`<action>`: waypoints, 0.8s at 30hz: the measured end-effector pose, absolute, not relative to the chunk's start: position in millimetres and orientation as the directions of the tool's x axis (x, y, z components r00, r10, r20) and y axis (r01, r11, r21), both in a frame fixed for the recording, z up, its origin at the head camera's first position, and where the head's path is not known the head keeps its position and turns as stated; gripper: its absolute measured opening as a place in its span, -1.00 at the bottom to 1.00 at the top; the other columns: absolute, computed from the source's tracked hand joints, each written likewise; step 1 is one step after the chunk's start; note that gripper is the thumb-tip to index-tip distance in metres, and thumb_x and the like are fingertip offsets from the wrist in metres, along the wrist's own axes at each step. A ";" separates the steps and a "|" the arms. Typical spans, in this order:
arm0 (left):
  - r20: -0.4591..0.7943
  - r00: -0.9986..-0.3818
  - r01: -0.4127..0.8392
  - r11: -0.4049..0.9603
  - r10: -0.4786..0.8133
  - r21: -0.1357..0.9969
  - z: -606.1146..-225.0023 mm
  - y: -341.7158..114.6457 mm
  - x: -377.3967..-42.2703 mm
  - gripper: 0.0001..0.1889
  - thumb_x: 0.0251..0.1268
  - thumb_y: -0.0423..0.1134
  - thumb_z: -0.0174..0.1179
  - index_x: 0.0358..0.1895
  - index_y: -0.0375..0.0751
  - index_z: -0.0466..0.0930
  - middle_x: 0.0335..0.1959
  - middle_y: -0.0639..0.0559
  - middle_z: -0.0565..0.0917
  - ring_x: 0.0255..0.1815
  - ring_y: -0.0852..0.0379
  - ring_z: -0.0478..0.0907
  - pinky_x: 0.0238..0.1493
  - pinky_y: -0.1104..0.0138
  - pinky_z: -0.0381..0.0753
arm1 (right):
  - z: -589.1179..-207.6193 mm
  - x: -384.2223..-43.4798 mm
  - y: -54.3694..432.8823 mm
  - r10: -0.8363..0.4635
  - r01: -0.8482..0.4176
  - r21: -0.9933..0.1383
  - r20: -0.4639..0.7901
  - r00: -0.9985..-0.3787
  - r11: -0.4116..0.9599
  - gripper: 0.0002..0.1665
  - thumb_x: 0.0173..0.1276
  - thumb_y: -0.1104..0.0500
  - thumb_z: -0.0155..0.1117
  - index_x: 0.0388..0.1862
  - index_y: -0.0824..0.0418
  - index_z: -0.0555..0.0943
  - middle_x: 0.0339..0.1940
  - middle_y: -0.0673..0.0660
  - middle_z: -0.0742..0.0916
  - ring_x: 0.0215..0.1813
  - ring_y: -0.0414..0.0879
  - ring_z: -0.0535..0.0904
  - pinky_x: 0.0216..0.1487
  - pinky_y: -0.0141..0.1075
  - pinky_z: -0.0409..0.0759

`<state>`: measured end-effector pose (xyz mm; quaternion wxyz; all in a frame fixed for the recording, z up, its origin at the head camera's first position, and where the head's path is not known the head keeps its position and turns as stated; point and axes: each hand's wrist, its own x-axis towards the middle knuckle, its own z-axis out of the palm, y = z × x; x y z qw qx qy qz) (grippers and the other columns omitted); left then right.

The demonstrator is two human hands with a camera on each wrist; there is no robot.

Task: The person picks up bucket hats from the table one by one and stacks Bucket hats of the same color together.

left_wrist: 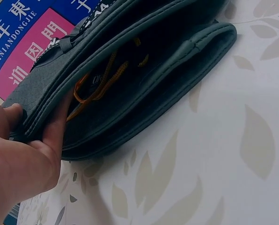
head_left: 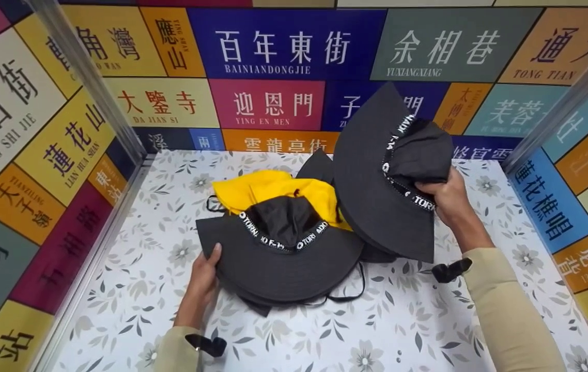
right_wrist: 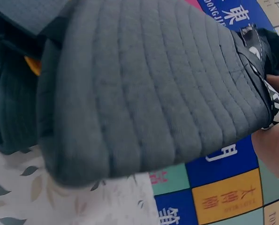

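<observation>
Left grip [head_left: 204,273] clamped on front black bucket hat [head_left: 286,268] by brim [head_left: 330,268], over floral worktop [head_left: 118,325]; right grip [head_left: 451,201] clamped on tilted black bucket hat [head_left: 364,170], farther right; yellow hat [head_left: 273,188] behind front one.

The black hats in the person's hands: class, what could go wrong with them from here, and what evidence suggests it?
1. The left hand pinches the front black hat only at its brim, so it might slip or fold.
2. The loose black cord beside that hat could snag.
3. The right hand holds the raised black hat by its crown; its brim looks close to the yellow hat and might knock it.
</observation>
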<state>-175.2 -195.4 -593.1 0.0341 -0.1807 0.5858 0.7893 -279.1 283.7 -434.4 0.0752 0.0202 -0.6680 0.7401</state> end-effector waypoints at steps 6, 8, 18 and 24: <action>-0.347 -0.923 -0.287 -0.302 -0.168 0.909 -593.0 -195.4 -175.3 -0.35 0.55 0.02 0.04 0.55 -0.19 0.18 0.44 -0.18 0.42 0.14 0.30 0.56 0.10 0.53 0.56 | -425.9 -279.3 267.9 -0.022 -0.126 -0.987 0.128 -0.991 -0.103 -0.34 0.11 0.68 0.15 0.10 0.13 0.47 -0.09 -0.11 0.66 -0.02 -0.23 0.59 0.09 -0.45 0.59; -0.356 -0.919 -0.296 -0.295 -0.173 0.908 -593.3 -195.8 -175.8 -0.36 0.54 0.03 0.05 0.53 -0.20 0.21 0.35 -0.12 0.51 0.05 0.35 0.60 0.07 0.52 0.58 | -424.7 -278.9 261.8 -0.063 -0.111 -0.987 0.119 -0.991 -0.116 -0.34 0.10 0.68 0.14 0.09 0.13 0.47 -0.10 -0.10 0.67 -0.02 -0.23 0.60 0.10 -0.44 0.59; -0.377 -0.910 -0.323 -0.275 -0.175 0.906 -591.5 -196.2 -178.1 -0.30 0.54 0.06 0.04 0.52 -0.35 0.17 0.43 -0.27 0.40 0.11 0.26 0.57 0.06 0.54 0.56 | -425.7 -284.3 227.9 -0.251 -0.152 -0.988 0.144 -0.957 0.012 -0.32 0.06 0.62 0.23 0.21 0.32 0.49 -0.13 -0.11 0.70 -0.05 -0.23 0.60 0.14 -0.42 0.54; -0.385 -0.904 -0.318 -0.309 -0.186 0.896 -589.5 -196.4 -179.2 -0.34 0.53 0.04 0.07 0.50 -0.31 0.24 0.35 -0.17 0.52 0.04 0.30 0.62 0.07 0.48 0.61 | -428.8 -284.7 211.9 -0.368 -0.191 -0.973 0.133 -0.920 0.126 -0.20 0.04 0.56 0.28 0.35 0.48 0.37 -0.05 -0.14 0.66 0.02 -0.24 0.55 0.23 -0.44 0.45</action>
